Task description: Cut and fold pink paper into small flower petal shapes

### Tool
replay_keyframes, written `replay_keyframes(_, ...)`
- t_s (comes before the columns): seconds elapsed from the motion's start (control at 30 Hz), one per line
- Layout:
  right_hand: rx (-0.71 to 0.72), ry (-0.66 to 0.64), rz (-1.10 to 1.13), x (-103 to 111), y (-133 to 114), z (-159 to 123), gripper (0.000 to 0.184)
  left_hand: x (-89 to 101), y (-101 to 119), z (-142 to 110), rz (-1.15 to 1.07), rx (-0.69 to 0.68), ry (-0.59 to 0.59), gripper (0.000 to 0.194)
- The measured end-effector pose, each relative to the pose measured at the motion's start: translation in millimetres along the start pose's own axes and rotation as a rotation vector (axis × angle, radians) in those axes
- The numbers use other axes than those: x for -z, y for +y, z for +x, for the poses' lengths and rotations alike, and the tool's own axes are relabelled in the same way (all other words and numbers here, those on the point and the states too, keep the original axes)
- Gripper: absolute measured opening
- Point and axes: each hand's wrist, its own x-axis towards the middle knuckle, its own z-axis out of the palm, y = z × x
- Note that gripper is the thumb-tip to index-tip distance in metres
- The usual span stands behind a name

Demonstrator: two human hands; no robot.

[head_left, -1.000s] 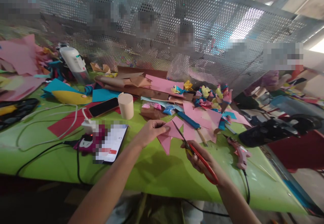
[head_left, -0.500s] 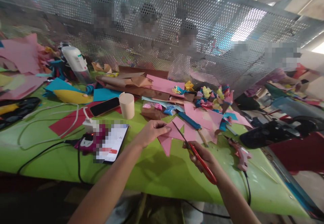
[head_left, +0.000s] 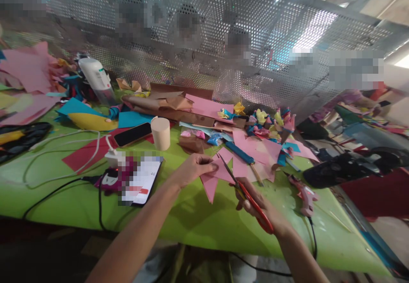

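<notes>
Between thumb and fingers, my left hand pinches a piece of pink paper with a pointed corner hanging down. My right hand is wrapped around red-handled scissors. Their dark blades lie over the right side of the paper, tips near my left fingertips, only slightly parted. Just behind the blades are a blue-handled tool and more pink paper sheets. A small pack with blue contents rests beyond my left hand.
Left of my arm lie a lit phone, a dark phone and white and black cables. A beige cylinder stands behind. A pink glue gun and a black bottle are at right. A perforated metal screen rises behind the green table.
My left hand and the pink paper have shifted slightly, the hanging point now a little lower. The scissor blades have tilted slightly, and my right fingers have moved on the handles.
</notes>
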Motion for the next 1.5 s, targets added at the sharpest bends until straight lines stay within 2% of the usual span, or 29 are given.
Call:
replay_keyframes(0.3,-0.075,-0.002,0.129,-9,-10,5,0.05,-1.5,-3,1,0.006,0.016,-0.007,0.029)
replay_keyframes(0.47,-0.088,0.045,0.17,-12,-4,5,0.042,-1.2,-4,1,0.027,0.022,-0.011,0.028)
replay_keyframes(0.67,-0.152,0.105,0.216,-17,7,8,0.044,-0.6,-3,0,0.041,0.0,-0.06,0.032)
replay_keyframes(0.9,-0.157,0.206,0.275,-7,3,13,0.054,0.5,-3,2,0.094,-0.063,0.052,0.037)
replay_keyframes(1.0,-0.187,0.252,0.104,3,1,19,0.055,0.7,-1,2,0.14,-0.099,0.071,0.036)
replay_keyframes(1.13,-0.162,0.378,-0.366,14,9,30,0.04,0.4,-1,2,0.123,-0.113,0.058,0.033)
replay_keyframes(1.2,-0.116,0.397,-0.568,18,16,36,0.034,0.4,-2,2,0.116,-0.12,0.056,0.031)
replay_keyframes(1.33,-0.056,0.328,-0.842,24,22,50,0.036,0.5,-4,3,0.125,-0.14,0.077,0.03)
replay_keyframes(1.5,-0.149,0.189,-1.004,27,12,62,0.04,0.1,-3,4,0.102,-0.165,0.116,0.035)
